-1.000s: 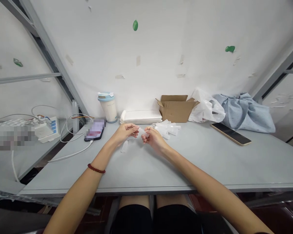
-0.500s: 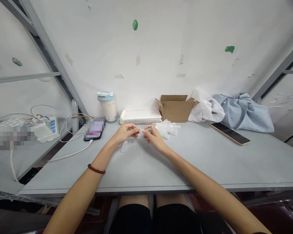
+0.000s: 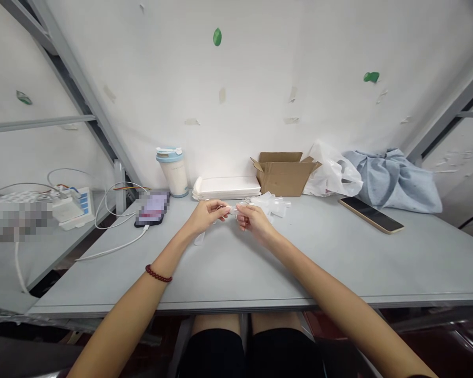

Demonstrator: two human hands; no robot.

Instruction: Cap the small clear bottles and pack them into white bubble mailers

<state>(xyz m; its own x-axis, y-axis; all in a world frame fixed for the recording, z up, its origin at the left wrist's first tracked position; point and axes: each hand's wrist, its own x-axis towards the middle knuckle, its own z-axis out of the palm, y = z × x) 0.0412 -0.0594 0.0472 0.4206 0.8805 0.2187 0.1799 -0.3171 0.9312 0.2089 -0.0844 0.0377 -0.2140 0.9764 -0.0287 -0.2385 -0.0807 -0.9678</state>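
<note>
Clear plastic is what both hands are busy with, near the middle of the frame. The left hand (image 3: 204, 215) and the right hand (image 3: 255, 220) meet just above the grey table (image 3: 339, 262). Their fingers are curled narrow and pinch one clear plastic piece (image 3: 230, 209) between the fingertips of both. It is too small to tell its exact shape. A red bead bracelet (image 3: 158, 274) sits on the left wrist.

Just behind the right hand lies a loose pile of clear parts (image 3: 271, 202), and one more clear part (image 3: 199, 239) lies on the table under the left hand.

Along the wall, from left to right, I see a phone on a white cable (image 3: 152, 207), a cup with a blue lid (image 3: 172, 172), a stack of white trays (image 3: 226, 187), an open cardboard box (image 3: 284, 176), a white plastic bag (image 3: 333, 176) and a blue cloth (image 3: 394, 181). A second phone (image 3: 370, 215) lies flat near the cloth.
</note>
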